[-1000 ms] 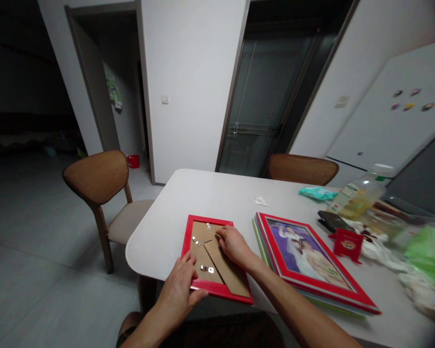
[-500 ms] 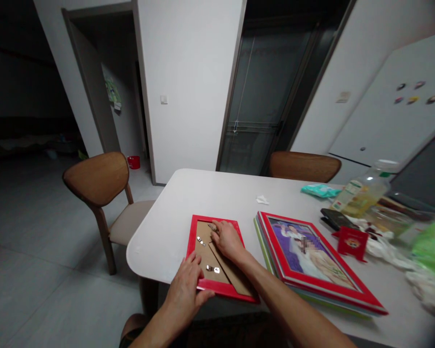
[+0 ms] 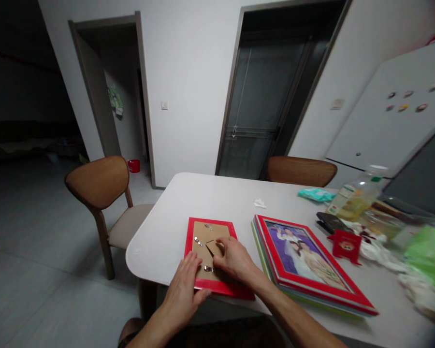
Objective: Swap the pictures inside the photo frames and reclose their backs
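A red picture frame lies face down near the table's front edge, its brown backing board showing. Small metal turn clips sit on the board. My left hand holds the frame's lower left corner, fingers over the left border and thumb along the near one. Between the thumb and fingers of my right hand is the upper end of the brown stand leg on the back. My palm and wrist hide the rest of the leg and the frame's right side.
Right of my hands lies a stack of frames, topped by a red framed photo. Beyond it are a plastic bottle, a black wallet-like item, a red card box and a green bag. Chairs stand around the table.
My right hand has moved from the clip at the frame's top down to the stand leg. The top clip is now uncovered. My left hand stays at the corner.
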Demonstrator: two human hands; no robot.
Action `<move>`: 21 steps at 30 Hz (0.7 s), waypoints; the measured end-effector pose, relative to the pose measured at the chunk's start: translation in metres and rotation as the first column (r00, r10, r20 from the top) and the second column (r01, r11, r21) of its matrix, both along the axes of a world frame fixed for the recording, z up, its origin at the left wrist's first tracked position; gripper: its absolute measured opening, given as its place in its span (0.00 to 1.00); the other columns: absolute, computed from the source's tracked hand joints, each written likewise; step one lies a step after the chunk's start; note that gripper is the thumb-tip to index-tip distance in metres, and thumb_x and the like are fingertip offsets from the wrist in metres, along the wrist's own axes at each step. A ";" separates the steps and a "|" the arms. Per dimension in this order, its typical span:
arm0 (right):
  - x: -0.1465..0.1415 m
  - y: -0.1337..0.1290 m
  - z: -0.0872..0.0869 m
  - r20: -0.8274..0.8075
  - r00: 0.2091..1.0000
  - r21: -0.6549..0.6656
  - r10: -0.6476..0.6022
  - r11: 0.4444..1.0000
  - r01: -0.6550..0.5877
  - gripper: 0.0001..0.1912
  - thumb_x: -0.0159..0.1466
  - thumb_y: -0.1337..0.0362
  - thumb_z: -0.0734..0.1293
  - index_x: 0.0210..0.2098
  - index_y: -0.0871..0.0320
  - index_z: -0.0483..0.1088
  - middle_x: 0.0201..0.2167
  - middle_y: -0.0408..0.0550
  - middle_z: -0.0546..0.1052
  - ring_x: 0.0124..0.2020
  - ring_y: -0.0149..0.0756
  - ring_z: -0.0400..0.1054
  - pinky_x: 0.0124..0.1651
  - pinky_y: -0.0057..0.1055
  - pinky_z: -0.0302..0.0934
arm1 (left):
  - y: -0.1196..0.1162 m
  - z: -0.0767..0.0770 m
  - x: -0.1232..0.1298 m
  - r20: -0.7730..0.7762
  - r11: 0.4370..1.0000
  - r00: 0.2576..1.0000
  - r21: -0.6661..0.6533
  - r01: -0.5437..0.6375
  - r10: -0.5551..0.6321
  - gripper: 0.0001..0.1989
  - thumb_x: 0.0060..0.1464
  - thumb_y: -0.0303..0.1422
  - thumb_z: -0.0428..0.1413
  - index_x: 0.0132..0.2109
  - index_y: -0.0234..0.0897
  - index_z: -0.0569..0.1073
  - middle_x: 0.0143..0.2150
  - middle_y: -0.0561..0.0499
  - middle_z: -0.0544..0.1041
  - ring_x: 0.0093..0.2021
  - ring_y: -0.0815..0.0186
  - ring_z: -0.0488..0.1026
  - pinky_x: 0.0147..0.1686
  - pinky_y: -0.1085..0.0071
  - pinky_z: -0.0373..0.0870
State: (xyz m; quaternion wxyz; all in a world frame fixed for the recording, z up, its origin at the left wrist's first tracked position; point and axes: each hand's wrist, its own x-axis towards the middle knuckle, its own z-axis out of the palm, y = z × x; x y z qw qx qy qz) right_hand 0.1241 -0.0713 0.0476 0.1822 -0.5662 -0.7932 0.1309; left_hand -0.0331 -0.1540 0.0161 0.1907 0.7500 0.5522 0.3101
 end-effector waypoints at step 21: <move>0.030 0.004 -0.006 0.059 0.986 0.103 -0.155 0.984 0.149 0.20 0.53 0.65 0.59 0.45 0.65 0.63 0.36 0.56 0.69 0.39 0.38 0.63 0.42 0.29 0.53 | 0.032 0.025 -0.106 0.676 0.889 0.592 -0.424 -0.174 0.438 0.09 0.44 0.30 0.51 0.37 0.33 0.66 0.26 0.51 0.75 0.27 0.63 0.74 0.29 0.68 0.70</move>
